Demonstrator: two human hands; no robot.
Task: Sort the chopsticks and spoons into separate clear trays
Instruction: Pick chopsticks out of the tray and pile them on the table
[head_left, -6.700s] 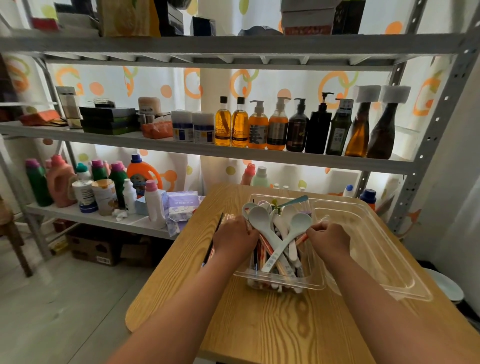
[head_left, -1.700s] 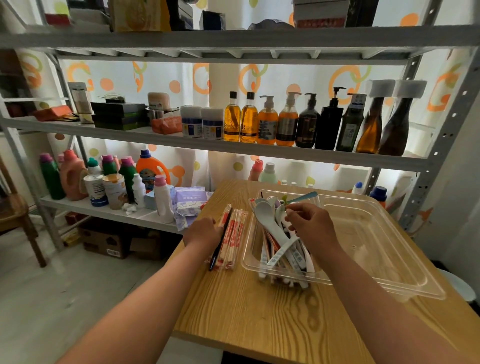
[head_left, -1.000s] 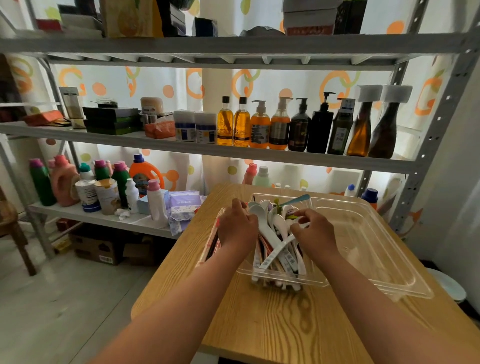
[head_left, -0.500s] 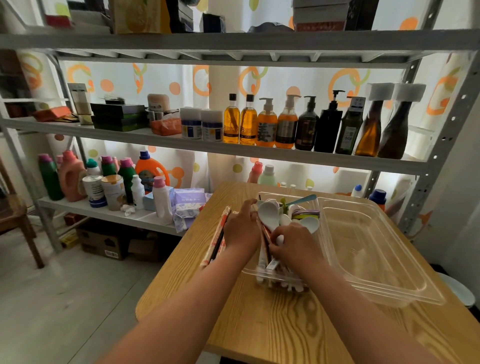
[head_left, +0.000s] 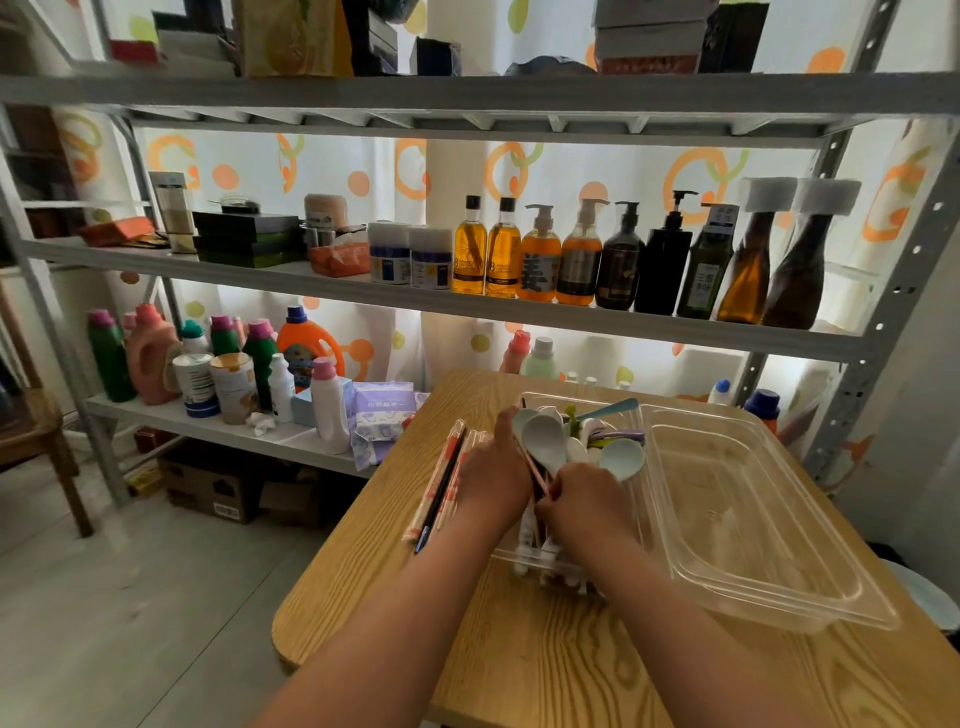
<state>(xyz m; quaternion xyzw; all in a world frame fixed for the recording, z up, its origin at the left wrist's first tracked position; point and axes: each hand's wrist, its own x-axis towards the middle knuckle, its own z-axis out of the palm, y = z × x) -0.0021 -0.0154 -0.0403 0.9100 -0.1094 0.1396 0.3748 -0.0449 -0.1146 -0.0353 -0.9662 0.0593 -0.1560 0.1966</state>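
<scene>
So a wrapped chopstick (head_left: 531, 465) is being pinched by curled fingers of the right hand (head_left: 587, 506), probably to get it fished out from under the spoons (head_left: 545, 441) in the small clear tray (head_left: 509, 557). The left hand (head_left: 493, 483) is tucked against the tray's left edge, likely for steadying; its fingers can't be made out tbh. More chopsticks (head_left: 441, 486) are parked on the table (head_left: 519, 665) left, the big clear tray (head_left: 753, 519) right.

Left hand (head_left: 493, 480) in utensil tray (head_left: 511, 558), right hand (head_left: 584, 501) — pinching chopstick (head_left: 532, 470) (wrapped)
</scene>
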